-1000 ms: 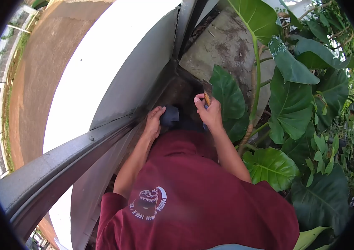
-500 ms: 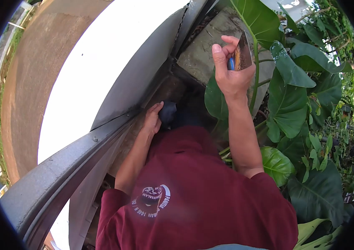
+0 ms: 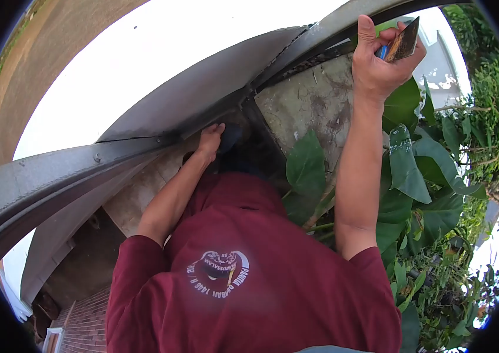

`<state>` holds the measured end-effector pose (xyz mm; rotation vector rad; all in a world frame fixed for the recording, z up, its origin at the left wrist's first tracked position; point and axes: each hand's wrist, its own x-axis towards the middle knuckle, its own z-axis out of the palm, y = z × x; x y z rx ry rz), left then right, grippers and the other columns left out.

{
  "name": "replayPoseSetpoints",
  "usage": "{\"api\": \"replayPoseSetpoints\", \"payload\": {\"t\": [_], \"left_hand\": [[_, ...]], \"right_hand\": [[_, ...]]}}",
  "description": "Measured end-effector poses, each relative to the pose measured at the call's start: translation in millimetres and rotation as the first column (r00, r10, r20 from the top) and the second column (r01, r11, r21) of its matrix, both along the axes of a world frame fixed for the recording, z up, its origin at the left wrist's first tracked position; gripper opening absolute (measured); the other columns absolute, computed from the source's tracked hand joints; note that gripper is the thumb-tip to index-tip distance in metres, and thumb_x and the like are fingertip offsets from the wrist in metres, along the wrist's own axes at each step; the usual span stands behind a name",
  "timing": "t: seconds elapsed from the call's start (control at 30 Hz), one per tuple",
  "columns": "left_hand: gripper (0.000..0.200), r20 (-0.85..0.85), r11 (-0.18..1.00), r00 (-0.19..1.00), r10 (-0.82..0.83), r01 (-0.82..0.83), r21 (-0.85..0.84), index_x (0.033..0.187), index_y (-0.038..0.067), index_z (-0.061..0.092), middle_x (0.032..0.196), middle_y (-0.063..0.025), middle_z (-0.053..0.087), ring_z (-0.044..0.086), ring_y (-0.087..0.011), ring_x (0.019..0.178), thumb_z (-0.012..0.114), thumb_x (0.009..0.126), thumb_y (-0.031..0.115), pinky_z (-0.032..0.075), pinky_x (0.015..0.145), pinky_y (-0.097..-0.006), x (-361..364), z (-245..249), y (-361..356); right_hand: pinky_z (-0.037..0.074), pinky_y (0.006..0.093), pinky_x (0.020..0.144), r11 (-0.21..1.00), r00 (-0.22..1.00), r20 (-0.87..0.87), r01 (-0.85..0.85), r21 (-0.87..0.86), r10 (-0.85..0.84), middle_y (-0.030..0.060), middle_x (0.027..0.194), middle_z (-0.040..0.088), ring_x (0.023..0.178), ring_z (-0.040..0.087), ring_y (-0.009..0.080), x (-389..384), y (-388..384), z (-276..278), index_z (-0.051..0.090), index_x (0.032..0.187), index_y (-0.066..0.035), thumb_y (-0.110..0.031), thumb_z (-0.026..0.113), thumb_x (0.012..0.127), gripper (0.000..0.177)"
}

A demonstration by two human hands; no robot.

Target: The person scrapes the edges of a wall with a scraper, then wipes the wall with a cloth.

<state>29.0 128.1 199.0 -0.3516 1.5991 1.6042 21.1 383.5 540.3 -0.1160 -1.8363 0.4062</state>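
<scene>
My right hand (image 3: 379, 76) is raised at the upper right, its fingers curled round a putty knife (image 3: 405, 44). The blade is flat metal with a brown, rusty-looking patch, and a bit of blue handle shows between the fingers. Lower and to the left, my left hand (image 3: 209, 142) is closed at the edge of a dark blue-grey thing (image 3: 232, 136). Shadow hides much of that thing, and I cannot make out its kind. Close to the left hand runs the grey metal frame (image 3: 134, 147) of a white panel (image 3: 161, 53).
A stained concrete slab (image 3: 311, 100) lies ahead, between the frame and large green leaves (image 3: 307, 162). More foliage (image 3: 443, 206) crowds the right side. Brown ground (image 3: 73, 47) lies beyond the panel, and brickwork (image 3: 87, 320) shows at the lower left.
My right hand has risen and moved right in view, still with the putty knife. My left hand appears slightly higher and further left. The whole view has turned and shifted.
</scene>
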Motion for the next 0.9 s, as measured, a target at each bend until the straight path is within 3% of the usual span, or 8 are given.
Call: {"api": "replayPoseSetpoints", "payload": {"t": [0.07,0.23,0.4,0.53,0.63,0.7,0.83,0.9], "left_hand": [[0.055,-0.057,0.999,0.998,0.028,-0.03,-0.043,0.132,-0.009,0.046,0.132,-0.0225,0.053,0.051,-0.0276,0.123,0.059,0.094,0.028,0.038,0.104,-0.0349,-3.2,-28.0,15.0],[0.058,-0.047,0.997,0.996,0.075,-0.074,0.007,0.137,-0.005,0.043,0.138,-0.0201,0.049,0.046,-0.0275,0.129,0.062,0.092,0.027,0.034,0.107,-0.033,-15.9,-71.6,71.4],[0.062,0.083,0.94,0.96,0.267,-0.278,0.197,0.136,-0.006,0.044,0.135,-0.0211,0.05,0.048,-0.0268,0.125,0.068,0.088,0.024,0.037,0.103,-0.0312,-34.1,-107.2,129.7],[0.061,0.242,0.894,0.926,0.289,-0.351,0.277,0.133,-0.002,0.049,0.132,-0.0171,0.053,0.05,-0.0245,0.119,0.073,0.083,0.024,0.04,0.095,-0.027,-45.9,-72.2,126.9],[0.06,0.304,0.862,0.938,0.168,-0.289,0.416,0.131,0.002,0.052,0.13,-0.0117,0.054,0.047,-0.0237,0.12,0.075,0.081,0.026,0.038,0.095,-0.0313,-48.7,-111.6,130.1],[0.057,0.282,0.902,0.947,0.154,-0.251,0.35,0.127,0.003,0.054,0.128,-0.0087,0.056,0.048,-0.0226,0.118,0.076,0.079,0.026,0.038,0.096,-0.0334,-56.4,-136.9,136.5],[0.054,0.088,0.918,0.981,0.173,-0.193,0.346,0.124,0.006,0.057,0.123,-0.006,0.059,0.053,-0.0219,0.112,0.078,0.077,0.023,0.041,0.093,-0.0335,-56.5,-85.1,130.4],[0.053,0.001,0.903,0.971,0.238,-0.222,0.369,0.122,0.006,0.058,0.123,-0.0069,0.059,0.053,-0.0219,0.113,0.078,0.075,0.021,0.042,0.093,-0.0338,-55.3,-109.7,138.9]], "right_hand": [[0.036,0.0158,0.047,0.999,0.999,-0.017,-0.045,-0.018,0.044,-0.0011,0.073,0.053,0.048,0.041,0.0033,-10.9,6.4,-7.7,0.048,0.102,-0.003,-0.032,0.085,0.073,0.054],[0.046,0.02,0.056,0.988,0.989,0.024,-0.143,-0.05,0.145,0.005,0.074,0.061,0.063,0.059,0.0104,-21.6,8.9,-22.3,0.05,0.104,0.003,-0.019,0.077,0.082,0.042],[0.042,0.021,0.065,0.932,0.977,0.043,-0.184,-0.312,0.207,0.0044,0.082,0.054,0.07,0.051,0.01,8.3,-25.2,-48.2,0.048,0.116,0.006,-0.003,0.069,0.086,0.037],[0.044,0.024,0.06,0.895,0.931,0.299,-0.059,-0.441,0.209,0.0056,0.082,0.054,0.067,0.053,0.0119,58.1,-45.6,-109.0,0.052,0.111,0.005,-0.001,0.065,0.087,0.028],[0.045,0.0264,0.057,0.876,0.822,0.517,0.048,-0.48,0.238,0.008,0.079,0.056,0.064,0.055,0.0146,89.7,-52.1,-146.3,0.06,0.097,0.004,-0.002,0.065,0.086,0.013],[0.046,0.0278,0.057,0.878,0.763,0.59,0.063,-0.475,0.264,0.0096,0.079,0.058,0.063,0.057,0.0173,98.2,-63.2,-154.7,0.062,0.09,0.003,-0.002,0.065,0.085,0.008],[0.047,0.0308,0.058,0.882,0.665,0.667,0.028,-0.471,0.335,0.012,0.078,0.059,0.062,0.059,0.0227,117.6,-70.0,-170.6,0.063,0.085,0.002,-0.001,0.066,0.082,0.005],[0.048,0.0327,0.059,0.876,0.632,0.695,0.054,-0.48,0.342,0.013,0.077,0.059,0.063,0.06,0.026,126.5,-73.6,-177.6,0.062,0.084,0.001,0.0,0.067,0.08,0.006]]}}
